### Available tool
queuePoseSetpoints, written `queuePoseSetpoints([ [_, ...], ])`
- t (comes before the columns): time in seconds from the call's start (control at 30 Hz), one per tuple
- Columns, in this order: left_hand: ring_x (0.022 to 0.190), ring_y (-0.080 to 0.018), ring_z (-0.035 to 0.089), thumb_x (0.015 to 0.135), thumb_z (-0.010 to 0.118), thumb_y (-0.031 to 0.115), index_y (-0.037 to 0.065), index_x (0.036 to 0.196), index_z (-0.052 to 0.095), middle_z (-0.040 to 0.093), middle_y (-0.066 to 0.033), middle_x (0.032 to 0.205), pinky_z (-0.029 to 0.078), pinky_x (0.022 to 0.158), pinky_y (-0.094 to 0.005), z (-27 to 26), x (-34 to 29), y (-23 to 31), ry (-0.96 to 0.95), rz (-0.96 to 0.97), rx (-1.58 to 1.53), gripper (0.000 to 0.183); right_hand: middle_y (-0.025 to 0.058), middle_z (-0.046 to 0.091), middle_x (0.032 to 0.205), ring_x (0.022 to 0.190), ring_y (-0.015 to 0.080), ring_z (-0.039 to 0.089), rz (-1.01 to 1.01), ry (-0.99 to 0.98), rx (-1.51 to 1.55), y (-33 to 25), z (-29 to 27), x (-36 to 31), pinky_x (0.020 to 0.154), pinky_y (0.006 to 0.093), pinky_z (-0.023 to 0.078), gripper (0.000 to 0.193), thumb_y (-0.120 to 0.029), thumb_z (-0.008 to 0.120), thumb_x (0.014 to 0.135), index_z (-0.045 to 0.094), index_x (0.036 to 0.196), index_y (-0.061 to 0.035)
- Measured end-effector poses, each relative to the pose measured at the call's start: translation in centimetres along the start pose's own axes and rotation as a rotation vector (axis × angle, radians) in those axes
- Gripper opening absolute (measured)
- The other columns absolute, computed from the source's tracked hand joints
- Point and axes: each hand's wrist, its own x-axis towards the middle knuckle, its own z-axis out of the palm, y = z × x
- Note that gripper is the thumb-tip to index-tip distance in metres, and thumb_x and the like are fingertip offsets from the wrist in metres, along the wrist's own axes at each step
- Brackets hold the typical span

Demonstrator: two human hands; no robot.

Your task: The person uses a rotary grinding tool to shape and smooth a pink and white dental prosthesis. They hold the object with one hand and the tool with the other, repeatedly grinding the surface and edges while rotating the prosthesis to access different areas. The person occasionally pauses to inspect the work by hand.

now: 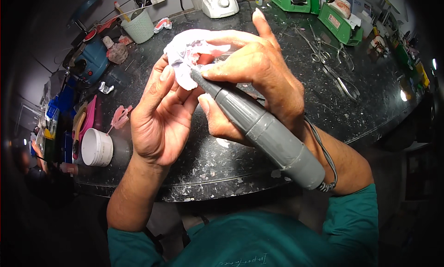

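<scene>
Over the middle of the table my left hand (159, 112) grips a white plaster dental cast (182, 58) by its lower left side. The cast is irregular, with pinkish material in its hollow. My right hand (263, 77) is closed around a grey rotary handpiece (263, 128), thumb and fingers near its front end. The handpiece slants up to the left, and its narrow nose is at the cast's edge. Its tip is hidden there, so I cannot tell whether it touches. The right index finger lies along the cast. A grey cord (323, 149) runs from the handpiece's back end beside my right wrist.
A white tub (97, 147) and a pink piece (121, 116) stand at the left. Behind are a pale cup (138, 27) and a white control unit (219, 3). Metal scissors and clamps (340, 79) lie right, near green bins (340, 24). The table's curved front edge (199, 193) is close to me.
</scene>
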Motion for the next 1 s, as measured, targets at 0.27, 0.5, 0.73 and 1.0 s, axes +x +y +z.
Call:
queuePoseSetpoints([
  [0.27,0.125,-0.025,0.056,0.102,0.051,0.012,0.001,0.143,0.035,0.055,-0.0174,0.134,0.044,0.11,-0.0425,0.0,0.0,-0.3,-0.017,0.032,0.063,0.045,0.0124,0.072,0.102,0.11,0.0304,0.07,0.056,-0.01,0.025,-0.1,0.2,-0.3,0.112,0.0621,0.032,0.039,-0.004,0.081,0.065,0.066,0.1,-0.0079],
  [0.5,0.125,-0.0234,0.056,0.101,0.054,0.01,0.004,0.143,0.035,0.056,-0.0159,0.133,0.042,0.109,-0.0414,0.5,-0.1,-0.5,-0.005,0.052,0.116,0.046,0.0121,0.073,0.103,0.109,0.0294,0.07,0.046,0.016,0.018,0.0,0.4,-0.4,0.111,0.0606,0.036,0.043,-0.002,0.083,0.063,0.068,0.103,-0.0089],
  [0.73,0.126,-0.0223,0.055,0.1,0.055,0.008,0.006,0.143,0.034,0.055,-0.015,0.134,0.042,0.108,-0.0403,1.1,-0.2,-0.8,0.039,0.04,0.131,0.047,0.0108,0.072,0.102,0.107,0.0278,0.071,0.031,0.031,0.002,0.3,0.6,-0.5,0.109,0.0597,0.038,0.043,-0.005,0.086,0.063,0.07,0.103,-0.0102],
  [1.0,0.125,-0.0226,0.055,0.1,0.055,0.008,0.007,0.143,0.033,0.055,-0.0148,0.134,0.043,0.108,-0.0411,0.8,-0.2,-0.7,0.023,0.048,0.146,0.048,0.0076,0.068,0.099,0.109,0.0279,0.066,0.087,0.027,0.038,-0.1,0.5,-0.6,0.108,0.0579,0.039,0.033,-0.028,0.081,0.076,0.07,0.1,-0.0097],
])
